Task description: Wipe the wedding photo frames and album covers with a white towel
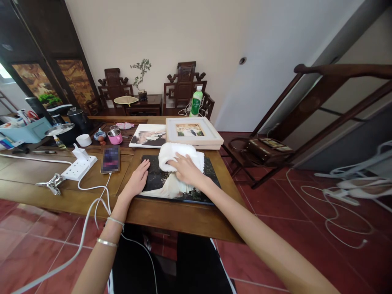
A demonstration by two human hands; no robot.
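Observation:
A dark photo panel [156, 183] showing a pale dress lies flat at the front edge of the wooden table [180, 218]. My left hand [139, 176] rests on the panel's left edge, fingers stretched out and holding nothing. Bunched on the panel's upper middle is a white towel [177, 153]. My right hand [185, 167] grips and presses this towel against the surface, fingertips partly sunk in its folds. Just behind the towel lie a white-framed picture [211, 132] and a smaller photo print [150, 136].
Left of the panel are a charging phone [110, 160], a white power strip [80, 165] with cables, and a metal tripod stand [52, 183]. A pink cup [114, 137] and a green bottle [196, 102] stand farther back. A wooden chair [275, 151] is at the right.

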